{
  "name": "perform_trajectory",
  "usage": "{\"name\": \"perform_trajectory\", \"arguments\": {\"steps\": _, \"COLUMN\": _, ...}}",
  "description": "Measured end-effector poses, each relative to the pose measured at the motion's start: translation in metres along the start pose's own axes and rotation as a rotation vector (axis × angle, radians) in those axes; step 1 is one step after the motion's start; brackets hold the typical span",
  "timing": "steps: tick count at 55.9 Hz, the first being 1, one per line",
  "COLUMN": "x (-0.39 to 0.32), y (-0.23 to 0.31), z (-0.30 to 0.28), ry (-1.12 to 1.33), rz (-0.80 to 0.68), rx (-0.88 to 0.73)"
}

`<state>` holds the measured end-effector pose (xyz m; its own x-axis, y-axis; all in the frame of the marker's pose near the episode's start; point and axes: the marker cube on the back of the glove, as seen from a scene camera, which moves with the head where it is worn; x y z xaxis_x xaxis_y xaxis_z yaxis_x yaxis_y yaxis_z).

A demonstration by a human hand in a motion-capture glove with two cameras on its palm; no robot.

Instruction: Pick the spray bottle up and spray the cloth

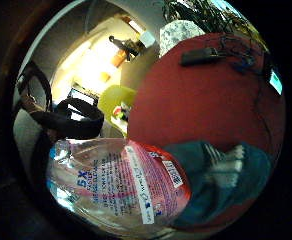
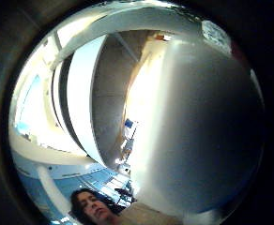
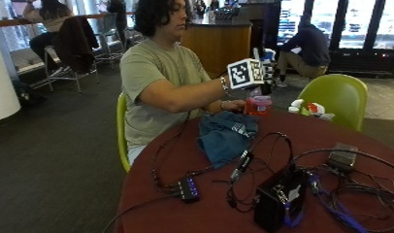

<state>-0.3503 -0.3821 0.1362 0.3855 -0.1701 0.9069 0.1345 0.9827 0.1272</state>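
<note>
In the outside view my gloved right hand (image 3: 266,86) is raised over the far edge of the round red table (image 3: 184,213), and it grips the top of the spray bottle (image 3: 257,105). The bottle is clear with a pink and red label, and its body (image 1: 116,185) fills the near part of the little finger side palm view. A crumpled blue cloth (image 3: 224,136) lies on the table just in front of the bottle. In the palm view the cloth (image 1: 221,180) shows beyond the bottle's base. The bare left hand (image 3: 232,104) rests beside the bottle.
A black box (image 3: 281,199), a small hub (image 3: 187,188) and tangled cables (image 3: 352,194) cover the near right of the table. A flat black device (image 1: 201,56) lies at the table's far side. A green chair (image 3: 336,97) stands behind the table.
</note>
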Motion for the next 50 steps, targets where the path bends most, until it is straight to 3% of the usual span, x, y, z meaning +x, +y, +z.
{"name": "perform_trajectory", "arguments": {"steps": 10, "x": 0.036, "y": -0.025, "z": 0.055, "ry": -0.088, "rz": -0.063, "rx": 0.067}}
{"name": "perform_trajectory", "arguments": {"steps": 21, "x": 0.061, "y": -0.034, "z": 0.083, "ry": -0.098, "rz": -0.023, "rx": 0.071}}
{"name": "perform_trajectory", "arguments": {"steps": 50, "x": 0.078, "y": -0.032, "z": 0.082, "ry": -0.063, "rz": -0.057, "rx": 0.187}}
